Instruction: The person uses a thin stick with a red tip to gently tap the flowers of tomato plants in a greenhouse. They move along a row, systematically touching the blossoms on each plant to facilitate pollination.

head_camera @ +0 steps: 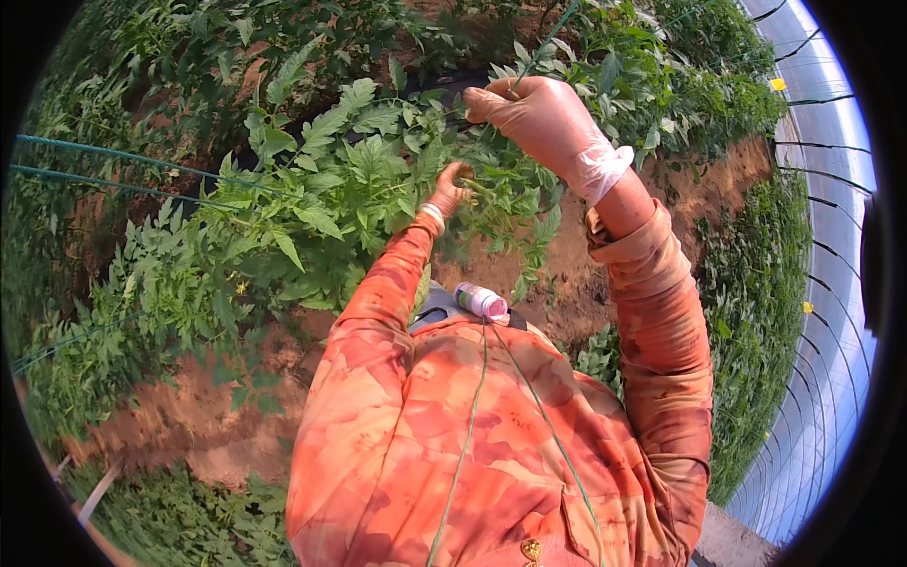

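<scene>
Before my chest, my right hand (533, 117), in a thin translucent glove, is raised with its fingers pinched on a green twine (549, 44). The twine runs up out of view at the top. Lower and to the left, my left hand (451, 191) reaches into a leafy tomato plant (372, 166), its fingers curled on a green stem (482, 188) near small yellow flowers. Leaves partly hide the grip. A small plastic bottle (482, 301), pink at its open mouth, lies tilted at my waist. Green cords (469, 418) run down my front to it.
Two green twines (142, 150) stretch in from the left over the foliage. Brown soil (212, 425) shows between plant rows. More plants (755, 305) stand right, beside a clear plastic greenhouse wall (836, 283) with dark curved lines. Black ground film (443, 83) lies behind the leaves.
</scene>
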{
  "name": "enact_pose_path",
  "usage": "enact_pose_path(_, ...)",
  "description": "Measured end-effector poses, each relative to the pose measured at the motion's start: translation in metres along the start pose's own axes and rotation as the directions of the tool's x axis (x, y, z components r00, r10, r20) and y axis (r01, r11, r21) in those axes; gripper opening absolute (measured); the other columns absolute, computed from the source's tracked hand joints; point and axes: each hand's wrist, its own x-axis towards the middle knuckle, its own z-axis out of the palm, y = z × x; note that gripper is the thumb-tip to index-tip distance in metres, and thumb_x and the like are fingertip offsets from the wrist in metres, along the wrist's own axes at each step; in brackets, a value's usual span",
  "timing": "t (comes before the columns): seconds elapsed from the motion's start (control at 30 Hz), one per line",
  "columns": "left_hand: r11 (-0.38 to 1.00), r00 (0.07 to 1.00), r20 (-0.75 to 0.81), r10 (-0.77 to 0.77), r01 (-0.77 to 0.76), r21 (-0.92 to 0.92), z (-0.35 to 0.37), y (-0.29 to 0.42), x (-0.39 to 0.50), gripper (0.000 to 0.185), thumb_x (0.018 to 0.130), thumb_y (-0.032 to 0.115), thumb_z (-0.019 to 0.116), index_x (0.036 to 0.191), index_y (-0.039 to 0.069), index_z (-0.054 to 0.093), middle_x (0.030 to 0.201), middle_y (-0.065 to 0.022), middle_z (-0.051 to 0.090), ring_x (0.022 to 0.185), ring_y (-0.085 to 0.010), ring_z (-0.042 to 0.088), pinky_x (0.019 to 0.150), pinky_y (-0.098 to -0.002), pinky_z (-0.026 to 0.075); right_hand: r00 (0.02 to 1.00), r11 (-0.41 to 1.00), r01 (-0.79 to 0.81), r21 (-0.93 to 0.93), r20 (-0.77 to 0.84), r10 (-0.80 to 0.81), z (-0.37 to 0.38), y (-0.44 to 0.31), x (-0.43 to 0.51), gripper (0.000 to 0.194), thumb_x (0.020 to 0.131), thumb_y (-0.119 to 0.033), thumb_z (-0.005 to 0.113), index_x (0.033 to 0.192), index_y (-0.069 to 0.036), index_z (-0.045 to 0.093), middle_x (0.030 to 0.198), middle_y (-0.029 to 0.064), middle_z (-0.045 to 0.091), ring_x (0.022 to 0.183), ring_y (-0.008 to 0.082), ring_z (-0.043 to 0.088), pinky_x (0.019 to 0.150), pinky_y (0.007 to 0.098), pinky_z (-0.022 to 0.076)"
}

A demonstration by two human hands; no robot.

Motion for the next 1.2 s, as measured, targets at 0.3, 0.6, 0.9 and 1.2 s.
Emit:
enact_pose_path(0.3,0.974,0.992,-0.093,-0.087,0.066,-0.215,-0.049,-0.020,0.005,0.051,0.093,0.048,0.052,0.128,0.010,0.057,0.122,-0.0078,0.058,0.113,-0.0217,0.053,0.099,-0.0382,0.040,0.946,0.902,-0.296,-0.314,0.035,0.322,-0.007,0.048,0.018,0.051,0.088,-0.047,0.044,0.100,-0.005,0.069,0.098,0.0182,0.068,0.097,0.0352,0.062,0.087,0.0392,0.0473)
enact_pose_path(0.6,0.703,0.969,-0.050,-0.241,0.139,-0.697,-0.049,-0.006,0.035,0.044,0.092,0.037,0.056,0.125,0.009,0.057,0.122,-0.0079,0.059,0.108,-0.0214,0.054,0.088,-0.0422,0.044,0.967,0.966,-0.240,-0.097,0.064,0.247,0.005,0.053,-0.009,0.038,0.087,-0.036,0.050,0.105,-0.010,0.070,0.083,0.0101,0.065,0.074,0.0214,0.059,0.071,0.0316,0.0477)
enact_pose_path(0.9,0.786,0.964,-0.075,-0.257,0.163,-0.596,-0.039,-0.017,0.052,0.035,0.092,0.031,0.055,0.116,0.006,0.057,0.113,-0.0090,0.058,0.095,-0.0209,0.053,0.080,-0.0388,0.044,0.931,0.916,-0.364,0.168,0.078,0.355,0.003,0.054,-0.032,0.038,0.088,-0.036,0.049,0.106,-0.011,0.071,0.068,0.0064,0.059,0.063,0.0147,0.056,0.063,0.0293,0.0457)
enact_pose_path(1.2,0.841,0.969,-0.098,-0.226,0.143,-0.522,-0.032,-0.019,0.075,0.027,0.092,0.025,0.053,0.107,0.002,0.056,0.104,-0.0100,0.058,0.083,-0.0203,0.051,0.071,-0.0354,0.044,0.953,0.951,-0.302,0.061,0.041,0.300,0.007,0.058,-0.046,0.037,0.088,-0.039,0.052,0.105,-0.012,0.070,0.091,0.0162,0.069,0.085,0.0316,0.065,0.077,0.0358,0.0503)
